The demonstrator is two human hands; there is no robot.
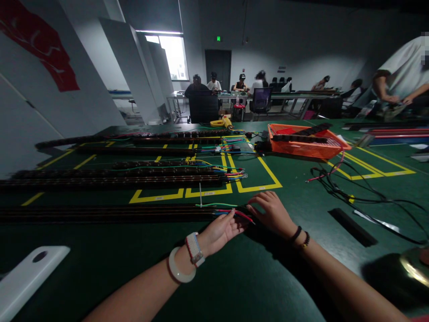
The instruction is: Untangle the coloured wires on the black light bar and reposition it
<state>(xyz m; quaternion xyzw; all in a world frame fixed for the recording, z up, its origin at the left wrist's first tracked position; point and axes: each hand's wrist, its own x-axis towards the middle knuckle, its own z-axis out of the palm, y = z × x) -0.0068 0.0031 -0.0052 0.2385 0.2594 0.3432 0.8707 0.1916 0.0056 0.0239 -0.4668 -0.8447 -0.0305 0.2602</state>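
A long dark cable bundle (107, 213) lies across the near part of the green table. Red and blue wires (245, 216) come out of its right end, and a green wire (214, 205) runs beside them. My left hand (224, 230), palm turned up, has its thumb over these wires and its fingers under them. Just to the right, my right hand (271, 212) is closed with thumb and fingertips together by the wire ends; what it pinches is too small to make out. A white cable tie (201, 195) stands up from the bundle.
More cable bundles (134, 181) lie behind, over yellow tape outlines. An orange basket (301, 150) and a yellow heat gun (221, 122) are farther back. Loose black cables (362, 185) and a black strip (351, 226) lie right. A white panel (36, 273) is near left. A co-worker (402, 76) stands at right.
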